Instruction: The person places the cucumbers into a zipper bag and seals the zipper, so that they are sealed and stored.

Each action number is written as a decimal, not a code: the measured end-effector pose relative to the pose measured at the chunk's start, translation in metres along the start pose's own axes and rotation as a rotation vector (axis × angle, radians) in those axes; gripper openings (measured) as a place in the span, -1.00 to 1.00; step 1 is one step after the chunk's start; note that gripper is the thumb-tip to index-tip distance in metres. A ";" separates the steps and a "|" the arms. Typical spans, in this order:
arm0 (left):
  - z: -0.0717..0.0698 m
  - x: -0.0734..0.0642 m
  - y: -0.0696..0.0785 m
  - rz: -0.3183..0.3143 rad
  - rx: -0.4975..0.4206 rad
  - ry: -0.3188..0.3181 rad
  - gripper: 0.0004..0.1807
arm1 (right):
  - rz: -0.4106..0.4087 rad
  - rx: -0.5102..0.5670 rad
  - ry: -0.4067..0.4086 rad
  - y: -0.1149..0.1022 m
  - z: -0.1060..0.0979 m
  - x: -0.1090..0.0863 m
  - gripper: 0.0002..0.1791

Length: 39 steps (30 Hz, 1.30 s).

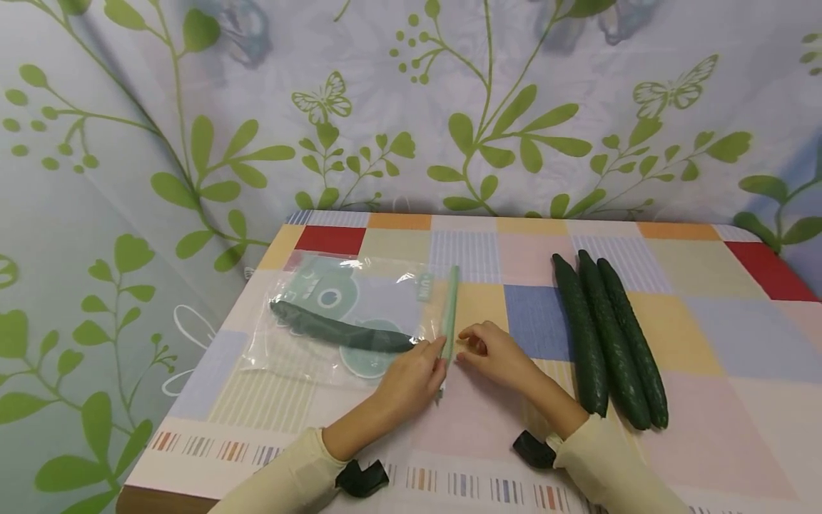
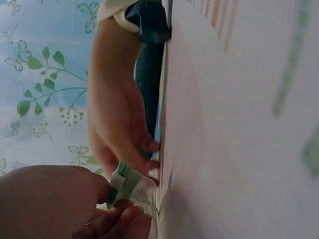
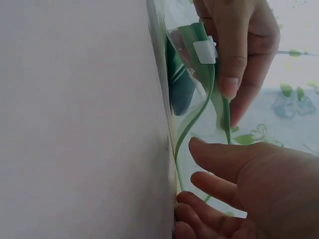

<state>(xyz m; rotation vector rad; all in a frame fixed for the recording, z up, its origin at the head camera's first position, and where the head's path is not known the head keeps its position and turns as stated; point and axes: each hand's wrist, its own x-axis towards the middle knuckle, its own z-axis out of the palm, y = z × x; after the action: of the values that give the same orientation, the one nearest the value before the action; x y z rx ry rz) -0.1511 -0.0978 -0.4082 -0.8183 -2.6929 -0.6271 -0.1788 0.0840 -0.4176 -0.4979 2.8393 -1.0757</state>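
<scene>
The near part of the green zip strip is being pinched by the left hand, just beside the white slider. Just right of the strip, the fingers of the right hand are being held loosely bent and a little apart; nothing is evidently being gripped, and whether the strip is being touched cannot be told. Between the hands, its two edges are being shown parted in the right wrist view.

The edges could be pressed together out of line, it is judged, because the strip is being steadied toward one end only; a gap could then be left. The end of the bagged cucumber could also be caught in the closure, since it is lying so close to the mouth.

The clear bag is lying flat on the left part of the table, its mouth facing right and its strip running near to far. Inside, the cucumber's long axis is running left to right, aslant: the left end is pointing slightly far, the right end slightly near, toward the mouth.

Farther right, three cucumbers are lying side by side, long axes running far to near, far ends leaning left.
</scene>
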 end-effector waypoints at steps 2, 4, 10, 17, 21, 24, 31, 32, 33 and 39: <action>0.000 -0.001 0.000 -0.007 -0.008 0.005 -0.64 | 0.015 -0.030 0.022 0.003 -0.004 -0.012 -0.68; 0.000 -0.001 0.000 -0.008 -0.011 0.020 -0.64 | 0.034 -0.061 0.031 0.004 -0.008 -0.024 -0.66; 0.001 0.000 0.002 0.025 -0.006 0.065 -0.65 | 0.005 -0.214 0.196 0.011 -0.038 -0.064 -0.66; 0.000 -0.001 0.002 0.012 -0.029 0.058 -0.65 | 0.196 -0.395 0.334 0.030 -0.086 -0.101 -0.55; 0.000 -0.001 0.001 0.011 -0.020 0.056 -0.65 | 0.368 -0.419 0.119 0.033 -0.090 -0.106 -0.29; -0.001 0.000 0.000 0.022 -0.010 0.063 -0.65 | 0.402 -0.438 0.043 0.031 -0.089 -0.103 -0.16; -0.002 0.000 -0.002 0.024 -0.010 0.069 -0.65 | 0.416 -0.381 -0.028 0.026 -0.085 -0.095 -0.05; -0.002 0.000 -0.002 0.020 -0.008 0.066 -0.65 | 0.422 -0.378 -0.026 0.025 -0.084 -0.094 -0.08; -0.002 0.000 -0.002 0.019 -0.009 0.066 -0.65 | 0.433 -0.378 -0.026 0.025 -0.083 -0.092 -0.08; 0.000 0.001 -0.001 0.028 0.004 0.074 -0.65 | 0.497 -0.277 -0.070 0.027 -0.079 -0.083 -0.02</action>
<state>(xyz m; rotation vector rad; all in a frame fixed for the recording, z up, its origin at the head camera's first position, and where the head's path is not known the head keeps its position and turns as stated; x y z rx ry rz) -0.1526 -0.0974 -0.4080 -0.8141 -2.6114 -0.6329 -0.1212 0.1800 -0.3802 0.1590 2.8268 -0.5691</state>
